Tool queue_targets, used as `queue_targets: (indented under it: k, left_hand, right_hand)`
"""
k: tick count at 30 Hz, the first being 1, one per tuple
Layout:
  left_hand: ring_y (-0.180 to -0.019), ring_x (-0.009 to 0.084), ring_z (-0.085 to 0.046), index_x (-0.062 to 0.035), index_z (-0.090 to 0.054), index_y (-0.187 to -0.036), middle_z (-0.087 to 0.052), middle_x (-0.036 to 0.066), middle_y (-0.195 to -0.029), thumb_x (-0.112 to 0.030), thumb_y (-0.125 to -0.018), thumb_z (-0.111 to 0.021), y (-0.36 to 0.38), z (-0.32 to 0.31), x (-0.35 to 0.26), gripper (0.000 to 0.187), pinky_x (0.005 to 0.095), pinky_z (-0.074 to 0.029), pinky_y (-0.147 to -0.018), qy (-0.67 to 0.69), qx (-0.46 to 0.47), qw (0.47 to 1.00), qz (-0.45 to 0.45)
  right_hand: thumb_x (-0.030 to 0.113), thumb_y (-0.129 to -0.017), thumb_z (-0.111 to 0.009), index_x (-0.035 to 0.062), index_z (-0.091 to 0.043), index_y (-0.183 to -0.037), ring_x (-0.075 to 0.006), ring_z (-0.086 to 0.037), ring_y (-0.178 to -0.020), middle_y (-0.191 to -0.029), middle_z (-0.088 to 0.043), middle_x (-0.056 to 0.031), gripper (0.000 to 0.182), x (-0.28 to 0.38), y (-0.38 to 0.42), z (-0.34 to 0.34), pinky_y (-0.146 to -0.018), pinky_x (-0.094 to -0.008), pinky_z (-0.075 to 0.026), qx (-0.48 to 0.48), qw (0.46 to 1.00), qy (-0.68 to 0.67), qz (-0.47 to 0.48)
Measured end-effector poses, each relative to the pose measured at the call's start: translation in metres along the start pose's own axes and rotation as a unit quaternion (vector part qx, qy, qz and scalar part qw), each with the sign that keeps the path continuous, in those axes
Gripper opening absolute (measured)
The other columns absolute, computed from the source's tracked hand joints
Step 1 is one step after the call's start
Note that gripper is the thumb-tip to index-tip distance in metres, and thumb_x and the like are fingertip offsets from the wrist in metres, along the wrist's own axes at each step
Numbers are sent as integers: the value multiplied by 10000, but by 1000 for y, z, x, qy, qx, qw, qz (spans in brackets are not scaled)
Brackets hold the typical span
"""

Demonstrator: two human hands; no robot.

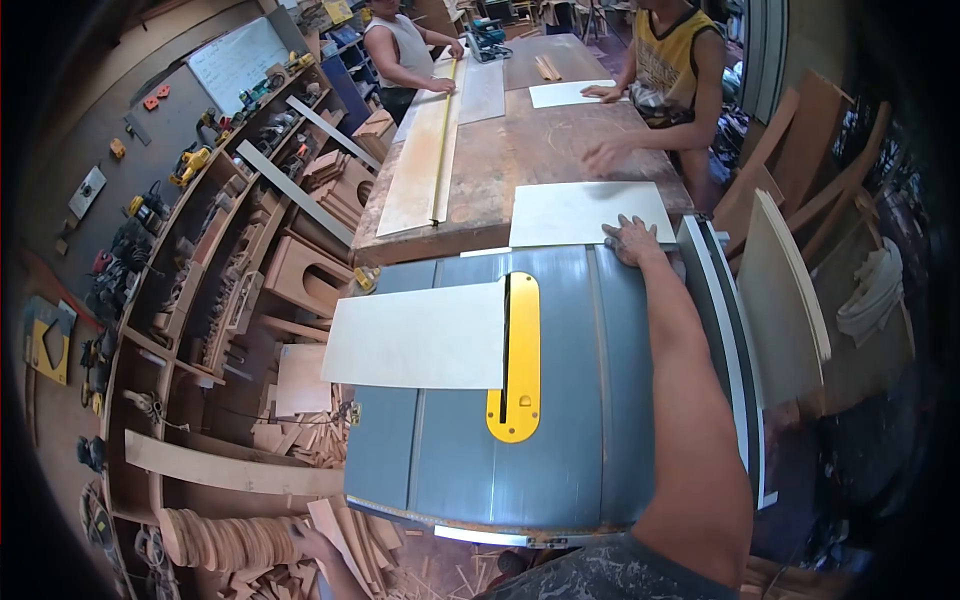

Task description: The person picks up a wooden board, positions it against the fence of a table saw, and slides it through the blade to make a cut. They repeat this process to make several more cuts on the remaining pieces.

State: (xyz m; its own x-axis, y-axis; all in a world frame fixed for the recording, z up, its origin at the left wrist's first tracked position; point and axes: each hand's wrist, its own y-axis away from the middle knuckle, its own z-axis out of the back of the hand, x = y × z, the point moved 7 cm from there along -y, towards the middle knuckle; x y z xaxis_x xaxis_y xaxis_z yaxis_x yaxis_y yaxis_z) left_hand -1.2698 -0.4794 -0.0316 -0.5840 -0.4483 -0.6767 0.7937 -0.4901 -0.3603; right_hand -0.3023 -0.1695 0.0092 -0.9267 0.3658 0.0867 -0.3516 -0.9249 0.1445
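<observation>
1. The right hand (634,241) is spread, palm down, on the near right corner of a white panel (580,212); it pinches nothing.
2. The left hand (318,546) is low at the left, beyond the near left corner of the saw desk (560,480). It is beside a row of curved wooden pieces (225,540); its finger state, and whether it touches them, I cannot tell.
3. The white panel lies flat on the near right part of the wooden desk (520,130), its near edge at the far edge of the saw desk.
4. A pale board (415,337) lies across the left half of the saw desk, its left end reaching past the left edge. Its right end meets the slot of a yellow insert plate (524,400).
5. A long metal fence (725,340) runs along the right edge of the saw desk.
6. At the far left of the wooden desk, a person in a white top (395,50) has both hands at a yellow tape measure (447,130), laid along a long board (415,180).
7. At the right edge, a person in a yellow top (672,60) rests one hand on a smaller white sheet (568,94); the other hand is blurred above the wooden desk, near the white panel.
8. Left of the saw desk, shelves (170,345) hold tools and wood pieces; offcuts (300,440) lie below. At the right, a large panel (780,300) stands tilted.
</observation>
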Motion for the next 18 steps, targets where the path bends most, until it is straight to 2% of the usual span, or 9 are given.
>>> queue_targets:
  k: [2, 4, 6, 7, 9, 11, 14, 15, 18]
  left_hand:
    - [-1201, 426, -626, 128, -563, -1363, -620, 323, -1336, -200, -995, -639, -26, -48, -66, 498, 472, -480, -1049, 89, 56, 994, -36]
    - [-1267, 379, -600, 82, -538, -1423, -592, 263, -1419, -263, -988, -669, -48, -109, -144, 571, 461, -450, -1093, -32, 76, 991, -107]
    - [-1374, 410, -502, 94, -457, -1485, -529, 309, -1468, -360, -979, -688, -44, -179, -215, 719, 471, -382, -1168, 153, 245, 954, -76]
    - [-1359, 456, -517, 126, -406, -1501, -545, 342, -1435, -448, -971, -683, -68, -227, -215, 829, 461, -381, -1175, -3, 173, 966, -190]
    - [-1312, 503, -560, 188, -399, -1468, -582, 371, -1378, -586, -918, -687, -71, -293, -240, 992, 480, -430, -1139, -40, 224, 959, -171]
    - [-1220, 444, -646, 225, -444, -1408, -634, 363, -1304, -485, -897, -772, -53, -317, -262, 934, 467, -492, -1066, -80, 263, 960, -46]
    - [-1065, 355, -715, 210, -541, -1327, -709, 288, -1191, -328, -848, -867, -49, -339, -267, 790, 414, -546, -957, 102, 382, 919, -19]
    - [-961, 294, -725, 165, -627, -1242, -741, 209, -1128, -169, -813, -896, -61, -347, -250, 606, 373, -563, -873, 140, 311, 940, 25]
    - [-932, 293, -724, 120, -654, -1220, -743, 182, -1111, -139, -869, -842, -88, -343, -179, 475, 384, -570, -856, 255, 400, 877, 73]
  right_hand:
    - [409, -1055, -518, 357, -440, -1567, -376, -277, -1549, -1671, -323, -110, 520, -5, -16, -4, -1234, -688, -229, -36, 999, 4, -19]
    - [283, -959, -644, 242, -458, -1563, -380, -319, -1518, -1620, -377, -163, 634, -3, -8, -4, -1238, -652, -238, -145, 989, 5, -34]
    - [221, -895, -699, 169, -458, -1561, -380, -349, -1493, -1592, -399, -187, 710, -9, 14, -7, -1233, -637, -252, -235, 970, -46, -38]
    - [165, -858, -694, 86, -454, -1546, -394, -406, -1426, -1531, -434, -217, 732, -11, 30, -11, -1220, -588, -292, -280, 957, -74, -24]
    - [87, -891, -619, 33, -492, -1501, -409, -433, -1395, -1485, -482, -228, 626, -8, 83, -9, -1185, -511, -341, -298, 942, -152, -9]
    - [56, -934, -556, -6, -525, -1459, -425, -479, -1343, -1416, -539, -243, 530, -11, 136, -15, -1157, -475, -380, -366, 911, -188, 29]
    - [76, -946, -560, -16, -558, -1427, -411, -545, -1281, -1362, -585, -240, 489, -11, 230, 8, -1135, -478, -412, -375, 893, -250, -19]
    - [78, -949, -554, -14, -568, -1418, -413, -558, -1261, -1335, -594, -237, 479, -16, 259, 12, -1118, -474, -431, -388, 888, -246, -29]
    - [72, -952, -543, -12, -595, -1389, -413, -597, -1203, -1257, -625, -229, 448, -24, 356, 14, -1070, -463, -479, -424, 876, -224, -42]
